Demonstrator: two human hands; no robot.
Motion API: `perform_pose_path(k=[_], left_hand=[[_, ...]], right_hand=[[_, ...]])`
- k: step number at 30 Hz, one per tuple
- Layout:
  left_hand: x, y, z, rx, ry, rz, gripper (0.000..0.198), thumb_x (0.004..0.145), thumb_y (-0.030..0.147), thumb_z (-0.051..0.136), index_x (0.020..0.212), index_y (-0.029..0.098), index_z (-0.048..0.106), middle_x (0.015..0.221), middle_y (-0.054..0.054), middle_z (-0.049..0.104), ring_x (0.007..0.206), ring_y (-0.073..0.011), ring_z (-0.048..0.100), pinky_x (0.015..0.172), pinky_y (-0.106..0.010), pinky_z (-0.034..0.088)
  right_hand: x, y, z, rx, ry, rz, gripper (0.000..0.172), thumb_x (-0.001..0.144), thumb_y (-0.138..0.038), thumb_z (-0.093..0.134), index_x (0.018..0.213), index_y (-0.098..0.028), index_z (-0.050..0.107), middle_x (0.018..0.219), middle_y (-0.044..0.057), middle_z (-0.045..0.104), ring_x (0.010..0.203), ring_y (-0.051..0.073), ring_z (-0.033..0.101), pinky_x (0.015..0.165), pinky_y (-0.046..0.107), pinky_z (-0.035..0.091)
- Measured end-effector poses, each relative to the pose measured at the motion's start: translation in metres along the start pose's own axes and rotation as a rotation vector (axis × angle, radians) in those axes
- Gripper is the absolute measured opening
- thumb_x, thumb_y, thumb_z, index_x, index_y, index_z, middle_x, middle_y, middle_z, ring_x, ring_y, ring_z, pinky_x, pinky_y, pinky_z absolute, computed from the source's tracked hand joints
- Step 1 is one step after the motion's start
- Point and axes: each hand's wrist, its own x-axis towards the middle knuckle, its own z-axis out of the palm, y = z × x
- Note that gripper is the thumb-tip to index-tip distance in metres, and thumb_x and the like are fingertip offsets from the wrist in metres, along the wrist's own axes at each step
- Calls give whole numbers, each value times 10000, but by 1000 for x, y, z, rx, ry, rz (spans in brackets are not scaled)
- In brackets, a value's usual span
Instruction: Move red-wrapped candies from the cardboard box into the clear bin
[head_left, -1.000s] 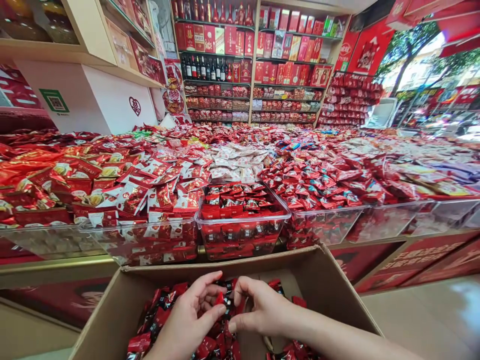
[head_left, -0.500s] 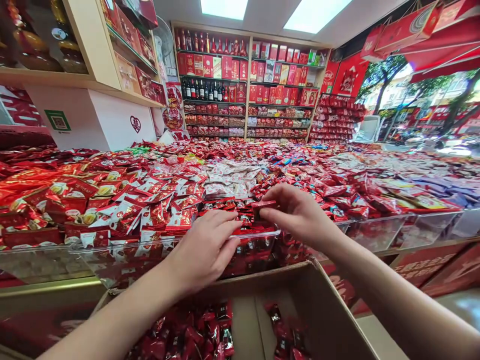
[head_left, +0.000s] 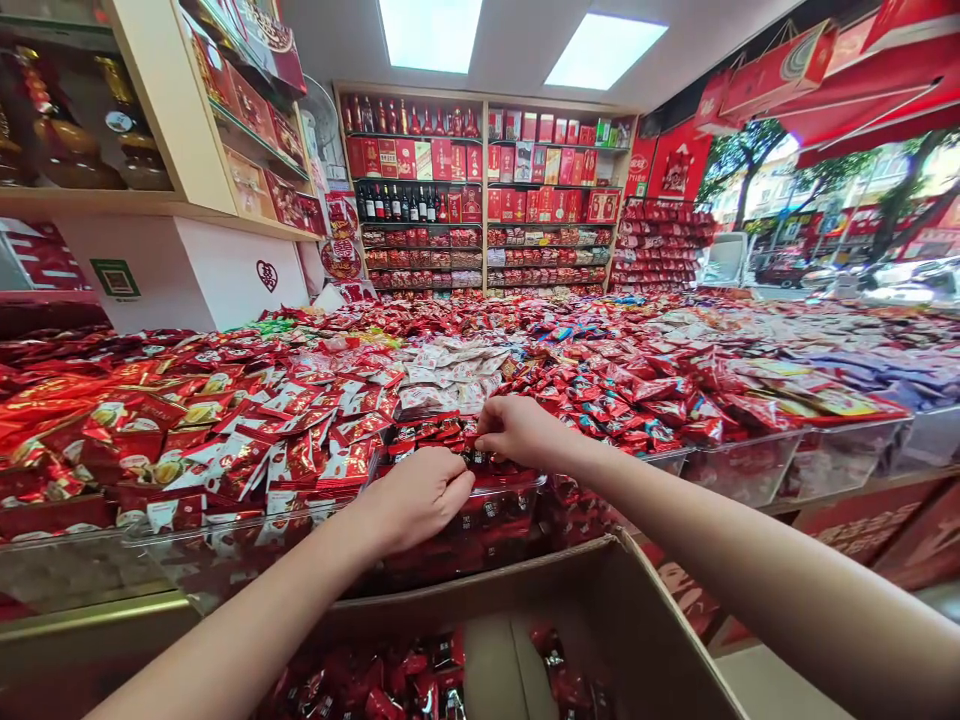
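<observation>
My right hand (head_left: 525, 435) reaches into a clear plastic bin (head_left: 525, 487), fingers and thumb pinched on a small red-and-black wrapped candy (head_left: 478, 458) among others like it. Beside it on the left, my left hand (head_left: 424, 500) rests over the bin's front rim with its fingers curled. Whatever may lie under those fingers is hidden. Below both forearms stands an open cardboard box (head_left: 619, 590). In its bottom lie loose red-wrapped candies (head_left: 375, 680), partly behind my left forearm.
Bins of red-and-white packets (head_left: 247, 450) adjoin on the left, and white packets (head_left: 454, 375) lie just behind. More clear bins (head_left: 750, 475) line the counter's front edge at the right. A wooden cabinet (head_left: 202, 200) juts out at the upper left.
My right hand has moved left and its fingers have drawn together in a pinch. My left hand's fingers, stretched out before, are now curled. The view has tilted slightly up.
</observation>
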Motion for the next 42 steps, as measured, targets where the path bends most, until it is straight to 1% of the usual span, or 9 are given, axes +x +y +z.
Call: perform_pose_path(k=[4, 8, 12, 17, 23, 27, 34, 40, 42], left_hand=[[1, -2, 3, -37, 20, -30, 244, 836, 164, 336, 605, 188, 414, 593, 26, 457, 540, -146, 435, 513, -250, 297], [0, -4, 5, -70, 73, -100, 146, 825, 153, 357, 703, 199, 423, 648, 17, 477, 571, -160, 453, 527, -248, 321], [-2, -5, 7, -101, 108, -145, 70, 816, 154, 372, 820, 197, 426, 742, -15, 519, 644, -186, 504, 593, -270, 358], [-2, -7, 7, -143, 82, -144, 161, 817, 141, 343, 937, 198, 434, 821, -44, 574, 729, -211, 548, 646, -289, 381], [0, -11, 7, -180, 37, -138, 237, 808, 128, 323, 1004, 207, 430, 840, -44, 591, 774, -218, 557, 671, -296, 399], [1, -12, 8, -186, 14, -145, 235, 812, 141, 325, 1004, 213, 441, 878, -47, 591, 810, -223, 554, 702, -305, 397], [0, -9, 5, -173, -3, -129, 194, 846, 199, 321, 996, 215, 444, 918, -49, 582, 815, -224, 548, 721, -312, 388], [0, -6, 3, -151, -16, -91, 188, 875, 272, 302, 976, 213, 449, 925, -45, 569, 815, -216, 543, 720, -302, 391], [0, -6, 3, -140, -21, -83, 189, 876, 283, 306, 971, 212, 454, 923, -44, 567, 814, -214, 541, 712, -296, 395]], right_hand=[[0, 1, -4, -49, -1, 8, 43, 632, -176, 580, 655, -148, 556, 609, 5, 580, 573, 108, 502, 521, 209, 349], [0, 2, 1, -8, -123, 8, 44, 643, -167, 565, 683, -148, 565, 578, -11, 574, 525, 94, 496, 492, 198, 343], [1, 3, 8, -52, -220, -88, 81, 607, -157, 590, 686, -141, 590, 609, -5, 589, 562, 104, 502, 491, 194, 337], [3, -1, 6, -105, -338, -154, 150, 634, -111, 538, 755, -121, 626, 676, 29, 629, 624, 124, 533, 537, 202, 356], [2, -15, -9, -328, -536, -68, 348, 646, -59, 429, 935, -155, 598, 890, 44, 640, 766, 148, 562, 579, 196, 378], [1, -23, -11, -447, -616, -22, 400, 602, -19, 439, 963, -117, 583, 886, 101, 637, 752, 199, 576, 531, 229, 376], [-3, -30, -11, -524, -643, -38, 453, 602, -27, 460, 1048, -82, 519, 967, 145, 603, 783, 238, 573, 503, 249, 380], [-5, -19, -3, -491, -549, -89, 417, 619, -57, 469, 1030, -113, 518, 957, 127, 607, 770, 226, 577, 500, 241, 378], [-7, -16, -3, -485, -478, -126, 399, 625, -65, 472, 1018, -121, 516, 938, 121, 613, 771, 221, 576, 511, 238, 375]])
